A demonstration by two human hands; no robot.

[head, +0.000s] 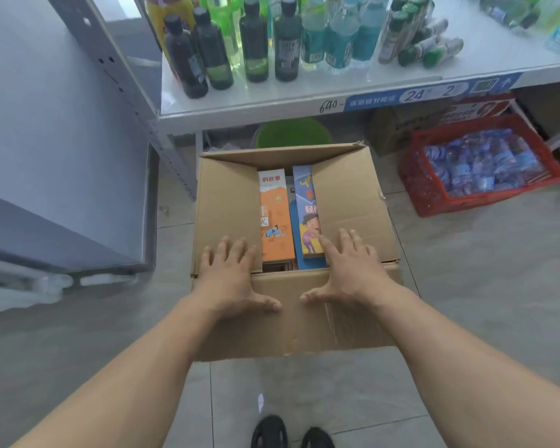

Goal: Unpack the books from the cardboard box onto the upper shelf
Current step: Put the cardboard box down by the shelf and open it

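Observation:
A brown cardboard box [291, 318] stands on the tiled floor in front of a shelf unit. Its two side flaps lie half folded over the opening. Through the gap between them I see an orange book [275, 221] and a blue book [304, 218] lying flat inside. My left hand [230, 273] rests palm down on the left flap [227, 205], fingers spread. My right hand [349, 270] rests the same way on the right flap [349, 205]. Neither hand holds anything. The shelf board [272, 101] just above the box carries bottles.
Several dark and clear drink bottles [256, 40] crowd the shelf. A red crate [479, 169] of blue packets sits on the floor at right, with a cardboard carton [392, 127] behind it. A green tub [291, 134] is behind the box. A grey cabinet [62, 156] stands left. My shoes [291, 434] are below.

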